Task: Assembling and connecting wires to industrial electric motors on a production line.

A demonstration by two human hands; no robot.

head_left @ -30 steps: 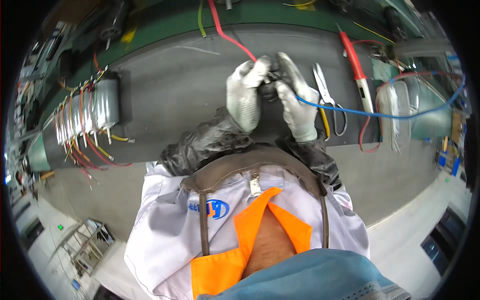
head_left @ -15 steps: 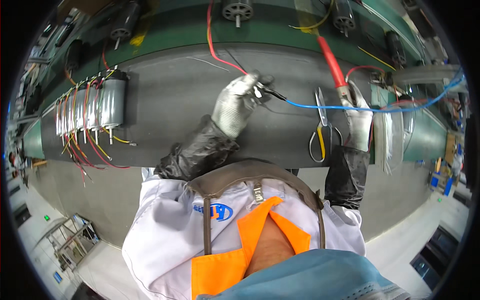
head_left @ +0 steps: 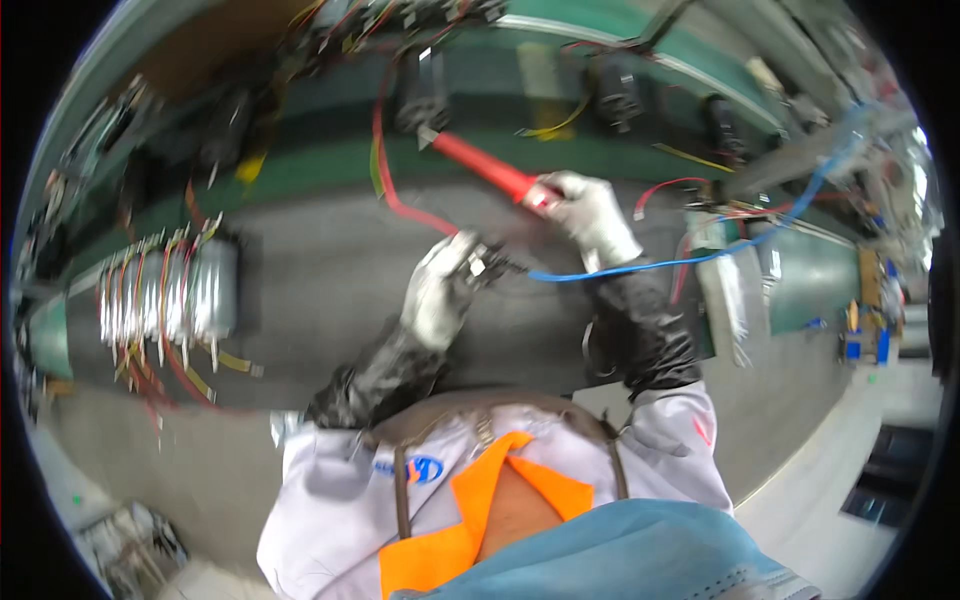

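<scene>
Container (head_left: 716, 305) seemingly holds white strips (head_left: 734, 300); left hand (head_left: 440, 288) grasps dark clip (head_left: 496, 264), right hand (head_left: 596, 218) red tool (head_left: 484, 168)

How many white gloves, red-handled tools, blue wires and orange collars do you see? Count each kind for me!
White gloves: 2
Red-handled tool: 1
Blue wire: 1
Orange collar: 1
Total: 5

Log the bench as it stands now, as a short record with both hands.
Left hand: closed around a dark clip
Right hand: gripping a red tool
Red wire: runs to the left hand
Blue wire: extends rightward from the clip, crossing the right wrist in view
Beyond tool: dark motor; contact unclear
Left side: row of silver cylinders with coloured wires
</scene>
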